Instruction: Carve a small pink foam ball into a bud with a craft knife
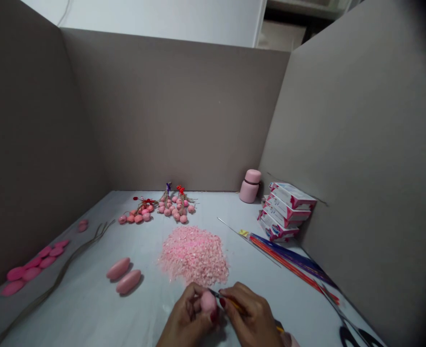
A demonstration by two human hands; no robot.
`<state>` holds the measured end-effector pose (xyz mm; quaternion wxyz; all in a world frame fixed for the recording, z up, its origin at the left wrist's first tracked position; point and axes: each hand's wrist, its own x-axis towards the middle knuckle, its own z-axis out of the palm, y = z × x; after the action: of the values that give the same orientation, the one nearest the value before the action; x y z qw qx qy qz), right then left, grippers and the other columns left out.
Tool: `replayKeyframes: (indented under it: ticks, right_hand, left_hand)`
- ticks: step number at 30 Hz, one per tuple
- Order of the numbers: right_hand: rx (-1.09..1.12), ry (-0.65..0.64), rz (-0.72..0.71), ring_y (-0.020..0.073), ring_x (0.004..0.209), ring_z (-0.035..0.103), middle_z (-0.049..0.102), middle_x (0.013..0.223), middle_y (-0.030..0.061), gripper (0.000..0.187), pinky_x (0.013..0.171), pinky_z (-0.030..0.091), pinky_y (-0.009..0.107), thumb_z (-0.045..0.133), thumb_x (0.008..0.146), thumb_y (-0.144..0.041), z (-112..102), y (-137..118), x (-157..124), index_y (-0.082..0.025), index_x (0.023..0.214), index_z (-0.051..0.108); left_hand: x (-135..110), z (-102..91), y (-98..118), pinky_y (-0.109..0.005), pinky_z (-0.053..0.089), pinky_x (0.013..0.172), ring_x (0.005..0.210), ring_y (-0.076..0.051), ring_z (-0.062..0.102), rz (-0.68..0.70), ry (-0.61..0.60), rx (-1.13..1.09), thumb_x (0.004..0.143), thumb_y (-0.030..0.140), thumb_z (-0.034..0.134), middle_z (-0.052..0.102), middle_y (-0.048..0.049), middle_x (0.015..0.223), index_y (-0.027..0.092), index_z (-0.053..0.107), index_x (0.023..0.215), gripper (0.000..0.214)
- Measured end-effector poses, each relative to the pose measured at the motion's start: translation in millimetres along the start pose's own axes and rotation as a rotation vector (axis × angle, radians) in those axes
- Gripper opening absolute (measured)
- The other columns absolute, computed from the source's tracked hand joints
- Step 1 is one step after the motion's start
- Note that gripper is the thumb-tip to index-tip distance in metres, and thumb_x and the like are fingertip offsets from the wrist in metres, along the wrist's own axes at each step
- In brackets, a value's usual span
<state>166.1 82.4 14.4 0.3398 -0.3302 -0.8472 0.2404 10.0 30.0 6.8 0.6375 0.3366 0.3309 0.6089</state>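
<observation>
My left hand (193, 313) grips a small round pink ball (208, 302) between thumb and fingers. In my right hand (251, 313) is a craft knife (238, 307) with an orange and dark handle, its thin blade touching the top of the ball. Just beyond both hands lies a wide heap of pink shavings (196, 253). Two smooth pink oval pieces (128, 282) rest on the white surface to the left of my hands. My fingers hide part of the ball and most of the knife's handle.
Bunches of pink balls on stems (177, 207) lie at the back. Pink ovals (32, 270) and a long twig (59, 277) are at left. Stacked boxes (287, 212), a pink flask (250, 186), red and blue sticks (288, 260) and scissors (343, 315) line the right. Grey panels surround the table.
</observation>
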Motion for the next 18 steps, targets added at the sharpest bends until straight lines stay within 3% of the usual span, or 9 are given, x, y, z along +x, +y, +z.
replayKeyframes:
  ticks: [3, 7, 12, 18]
  right_hand:
    - [0.009, 0.018, 0.051, 0.0161, 0.069, 0.062, 0.064, 0.075, 0.003, 0.02, 0.061, 0.045, 0.023, 0.045, 0.089, -0.025, 0.2, 3.9, 1.9, -0.02, 0.084, 0.063]
    - [0.006, 0.055, 0.079, 0.0165, 0.072, 0.062, 0.064, 0.077, 0.0029, 0.022, 0.065, 0.045, 0.024, 0.043, 0.091, -0.027, 1.4, 5.9, 3.3, -0.021, 0.084, 0.063]
    - [-0.012, 0.079, 0.095, 0.0166, 0.073, 0.063, 0.064, 0.077, 0.0023, 0.022, 0.065, 0.045, 0.024, 0.043, 0.091, -0.029, 2.1, 6.5, 3.8, -0.021, 0.085, 0.063]
    - [-0.019, 0.087, 0.081, 0.0169, 0.073, 0.063, 0.064, 0.077, 0.0029, 0.022, 0.066, 0.046, 0.024, 0.044, 0.091, -0.029, 0.8, 6.8, 3.6, -0.021, 0.085, 0.063]
  left_hand:
    - [1.0, 0.8, -2.3, -0.023, 0.037, 0.057, 0.057, -0.009, 0.052, -0.035, -0.028, -0.029, 0.064, 0.035, 0.077, 0.064, -0.0013, 0.064, 0.014, 0.056, 0.072, 0.03]
    - [1.6, -1.4, 0.9, -0.023, 0.04, 0.059, 0.059, -0.009, 0.056, -0.051, 0.082, -0.034, 0.062, 0.036, 0.078, 0.066, -0.0025, 0.068, 0.014, 0.06, 0.072, 0.03]
    - [1.3, -2.8, 5.4, -0.021, 0.041, 0.053, 0.056, -0.01, 0.06, -0.141, 0.191, -0.018, 0.065, 0.042, 0.074, 0.069, -0.0027, 0.069, 0.017, 0.06, 0.1, 0.046]
    - [1.9, -3.4, 0.9, -0.018, 0.038, 0.04, 0.042, -0.006, 0.047, -0.093, 0.189, 0.054, 0.064, 0.046, 0.073, 0.051, 0.0081, 0.054, 0.02, 0.052, 0.112, 0.059]
